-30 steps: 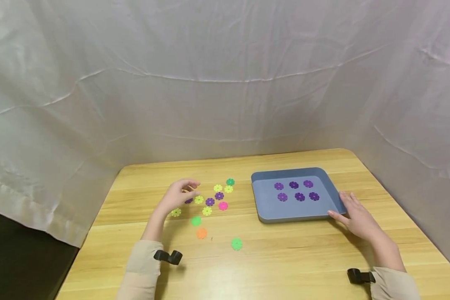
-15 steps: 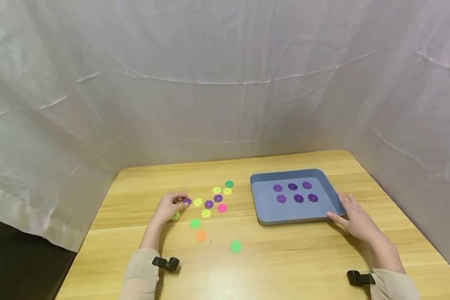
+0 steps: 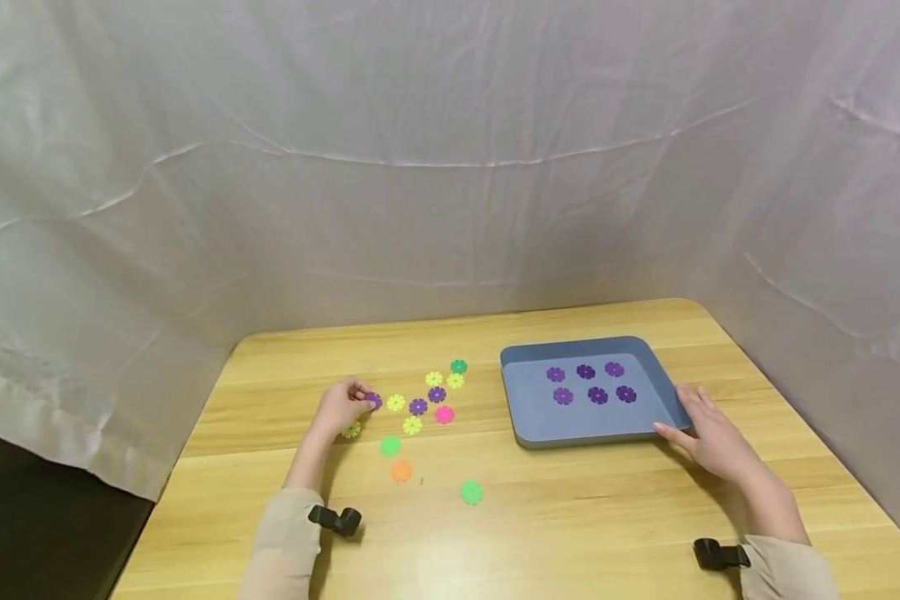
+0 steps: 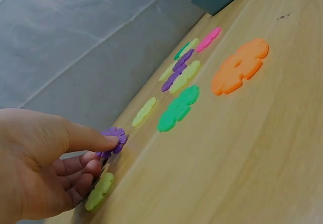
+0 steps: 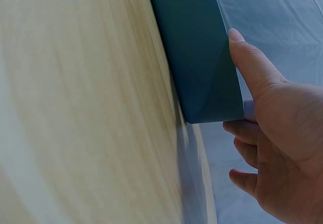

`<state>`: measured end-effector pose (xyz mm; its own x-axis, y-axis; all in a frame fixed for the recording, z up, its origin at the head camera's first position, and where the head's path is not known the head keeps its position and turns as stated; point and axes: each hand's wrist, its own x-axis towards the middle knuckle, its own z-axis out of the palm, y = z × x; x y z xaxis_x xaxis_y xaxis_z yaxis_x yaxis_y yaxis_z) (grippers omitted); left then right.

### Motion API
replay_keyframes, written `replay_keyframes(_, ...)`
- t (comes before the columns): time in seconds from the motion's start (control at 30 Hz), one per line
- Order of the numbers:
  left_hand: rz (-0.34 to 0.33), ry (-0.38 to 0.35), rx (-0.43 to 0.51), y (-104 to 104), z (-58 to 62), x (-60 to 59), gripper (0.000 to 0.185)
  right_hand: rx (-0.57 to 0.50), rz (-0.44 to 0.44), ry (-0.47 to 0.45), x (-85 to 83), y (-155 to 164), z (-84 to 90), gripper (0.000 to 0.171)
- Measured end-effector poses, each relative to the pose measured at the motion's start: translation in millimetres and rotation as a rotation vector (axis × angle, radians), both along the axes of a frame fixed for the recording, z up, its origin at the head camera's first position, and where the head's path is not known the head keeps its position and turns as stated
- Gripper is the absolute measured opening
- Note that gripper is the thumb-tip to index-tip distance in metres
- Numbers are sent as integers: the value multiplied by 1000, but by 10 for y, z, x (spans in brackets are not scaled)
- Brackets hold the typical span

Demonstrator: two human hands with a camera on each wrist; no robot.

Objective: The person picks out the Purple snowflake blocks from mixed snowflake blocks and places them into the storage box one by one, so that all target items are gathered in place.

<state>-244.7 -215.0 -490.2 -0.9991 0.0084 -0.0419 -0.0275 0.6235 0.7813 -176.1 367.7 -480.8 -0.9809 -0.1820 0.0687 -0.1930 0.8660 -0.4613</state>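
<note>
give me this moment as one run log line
left hand: pinches purple disc | right hand: touches tray at near right corner | tray: six purple discs | table: two more purple discs, yellow discs, others

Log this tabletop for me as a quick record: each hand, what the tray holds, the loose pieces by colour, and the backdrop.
Left hand: pinches a purple flower disc
Right hand: touches the blue-grey tray at its near right corner
Tray contents: six purple discs, two rows of three
Loose on the wooden table: five yellow discs, two other purple discs, two bright green discs, one dark green disc, one pink disc, one orange disc
Backdrop: pale grey cloth
</note>
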Motion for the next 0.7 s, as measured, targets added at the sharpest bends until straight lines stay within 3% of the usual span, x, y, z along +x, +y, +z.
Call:
replay_keyframes(0.23,6,2,19,-21,118,44,13,3,-1,-10,-8,9,-8,89)
replay_keyframes(0.47,-58,36,37,31,399,86,15,3,0,-1,-13,6,-19,89)
replay_keyframes(0.7,-126,45,68,234,675,27,19,0,1,-6,-13,8,-21,90)
